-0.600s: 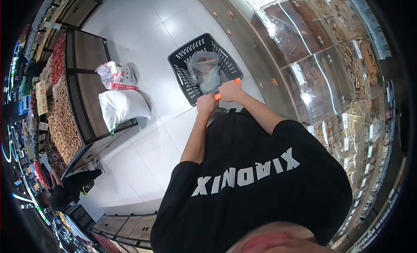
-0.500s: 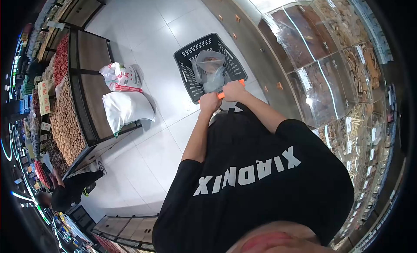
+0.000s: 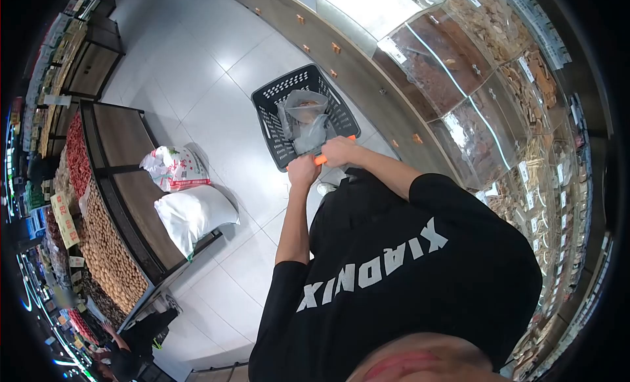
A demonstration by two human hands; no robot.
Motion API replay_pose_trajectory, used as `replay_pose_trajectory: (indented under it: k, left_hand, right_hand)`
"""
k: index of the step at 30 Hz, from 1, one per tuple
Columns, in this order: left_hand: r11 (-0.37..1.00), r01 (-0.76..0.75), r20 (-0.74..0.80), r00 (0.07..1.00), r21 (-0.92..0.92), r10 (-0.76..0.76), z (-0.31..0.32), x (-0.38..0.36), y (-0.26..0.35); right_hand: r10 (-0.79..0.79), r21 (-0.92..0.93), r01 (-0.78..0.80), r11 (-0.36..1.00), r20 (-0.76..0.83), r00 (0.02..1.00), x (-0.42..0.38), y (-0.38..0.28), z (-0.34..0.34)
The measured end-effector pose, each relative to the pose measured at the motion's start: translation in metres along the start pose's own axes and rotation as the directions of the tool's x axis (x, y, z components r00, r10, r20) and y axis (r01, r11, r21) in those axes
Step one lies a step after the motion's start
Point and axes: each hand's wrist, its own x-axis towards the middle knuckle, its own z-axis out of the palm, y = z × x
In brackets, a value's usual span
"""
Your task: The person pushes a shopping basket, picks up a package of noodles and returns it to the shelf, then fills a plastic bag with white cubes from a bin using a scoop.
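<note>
One view examined, head. Compared with the preceding pictures, drawn nearer on the left: printed sack (image 3: pixel 176 167) and white sack (image 3: pixel 195 214). Unchanged: left hand (image 3: pixel 302 170) and right hand (image 3: pixel 338 151), fingers wrapped round the orange handle (image 3: pixel 320 160) of the dark basket (image 3: pixel 285 82), directly ahead of the black shirt (image 3: pixel 420 283), transparent bags (image 3: pixel 308 129) inside. Judged consistent with basket and hands advancing together, hold maintained. Read upside down on shirt: apparently "XIAONIX". On printed sack: red characters, too small to read. On price card (image 3: pixel 64 219), left: digits too blurred to confirm.

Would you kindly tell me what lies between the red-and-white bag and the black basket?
Only bare tiled floor lies between the bag and the basket, as the head view shows.
</note>
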Motion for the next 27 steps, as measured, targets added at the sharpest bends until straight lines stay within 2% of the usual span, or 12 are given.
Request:
replay_pose_trajectory:
  k: [6,11,14,18,21,22,25,27]
  left_hand:
    - [1.0,0.008,0.013,1.0,0.001,-0.008,-0.019,0.051,-0.023]
    - [0.997,0.08,0.035,0.996,-0.006,-0.08,-0.04,0.098,-0.042]
    - [0.99,0.144,0.072,0.987,-0.013,-0.143,-0.062,0.129,-0.045]
    - [0.977,0.208,0.032,0.977,0.037,-0.209,-0.075,0.169,-0.054]
    - [0.968,0.175,-0.198,0.97,0.179,-0.139,-0.081,0.195,-0.064]
    - [0.955,0.259,-0.2,0.953,0.146,-0.228,-0.084,0.204,-0.062]
    - [0.915,0.361,-0.202,0.924,0.182,-0.324,-0.087,0.227,-0.065]
    - [0.911,0.387,-0.171,0.916,0.143,-0.362,-0.092,0.244,-0.074]
  right_hand:
    - [-0.016,0.068,0.011,0.998,0.074,0.997,0.047,0.018,-0.041]
    - [-0.06,0.068,0.053,0.996,0.11,0.992,0.091,0.036,-0.081]
    - [-0.062,0.048,0.06,0.997,0.055,0.997,0.111,0.043,-0.107]
    - [-0.092,0.066,0.094,0.993,-0.031,0.995,0.145,0.062,-0.125]
    - [-0.1,0.064,0.107,0.992,-0.106,0.989,0.171,0.076,-0.141]
    - [-0.098,0.052,0.105,0.993,-0.13,0.987,0.178,0.078,-0.147]
    - [-0.08,0.025,0.086,0.996,-0.203,0.976,0.191,0.086,-0.153]
    - [-0.061,0.012,0.067,0.998,-0.257,0.965,0.203,0.09,-0.164]
